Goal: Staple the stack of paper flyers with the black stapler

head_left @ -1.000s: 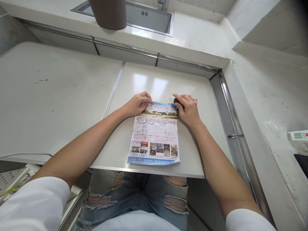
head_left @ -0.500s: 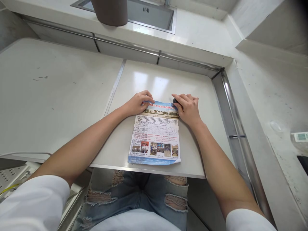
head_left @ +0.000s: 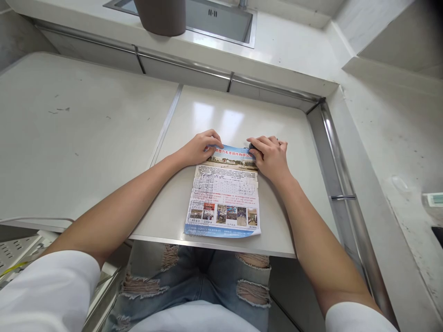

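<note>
Your right hand (head_left: 272,156) had rolled slightly over the small black object (head_left: 251,146), which showed less than a second earlier, while your left hand (head_left: 200,148) and the printed flyer (head_left: 228,186) had hardly shifted on the desk (head_left: 249,117). Your right fingers were closed round that object at the flyer's upper right corner, hiding too much to say what it was. Your left fingers were bent at the upper left corner; whether they pinched or only pressed, I could not tell. The flyer lay face up near the desk's front edge, its unheld lower right corner curling, so both hands probably steadied the top against sliding.
</note>
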`<action>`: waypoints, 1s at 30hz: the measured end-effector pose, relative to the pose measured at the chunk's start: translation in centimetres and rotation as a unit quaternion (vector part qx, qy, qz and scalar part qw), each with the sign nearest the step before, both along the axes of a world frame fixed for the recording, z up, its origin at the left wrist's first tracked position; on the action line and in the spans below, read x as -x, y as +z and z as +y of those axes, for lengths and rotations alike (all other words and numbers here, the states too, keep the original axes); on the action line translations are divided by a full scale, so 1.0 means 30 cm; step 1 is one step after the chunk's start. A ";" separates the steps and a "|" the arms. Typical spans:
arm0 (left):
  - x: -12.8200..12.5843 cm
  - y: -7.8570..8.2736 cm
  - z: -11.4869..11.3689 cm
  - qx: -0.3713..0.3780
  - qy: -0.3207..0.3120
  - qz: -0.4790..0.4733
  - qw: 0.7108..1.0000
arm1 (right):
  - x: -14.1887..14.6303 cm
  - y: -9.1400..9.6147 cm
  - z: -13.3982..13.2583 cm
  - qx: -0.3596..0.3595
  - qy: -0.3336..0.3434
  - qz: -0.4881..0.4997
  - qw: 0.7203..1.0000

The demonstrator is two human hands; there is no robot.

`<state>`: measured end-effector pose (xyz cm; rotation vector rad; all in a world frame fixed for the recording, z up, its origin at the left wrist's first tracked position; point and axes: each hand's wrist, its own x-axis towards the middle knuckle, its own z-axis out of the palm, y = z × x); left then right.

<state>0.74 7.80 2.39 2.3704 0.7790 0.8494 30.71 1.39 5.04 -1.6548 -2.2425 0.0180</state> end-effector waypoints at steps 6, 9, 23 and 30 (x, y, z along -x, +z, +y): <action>-0.003 -0.002 0.002 0.008 0.004 0.008 1.000 | 0.025 -0.008 0.006 0.020 -0.023 0.007 1.000; -0.003 -0.002 0.001 0.014 0.008 0.013 1.000 | 0.033 -0.018 0.007 0.006 -0.019 0.003 1.000; 0.001 -0.011 0.003 0.011 0.010 0.034 0.999 | 0.014 0.011 -0.014 -0.006 -0.011 -0.023 1.000; 0.002 -0.008 0.004 0.004 0.022 0.049 0.999 | -0.043 0.006 -0.004 -0.041 -0.057 0.002 0.998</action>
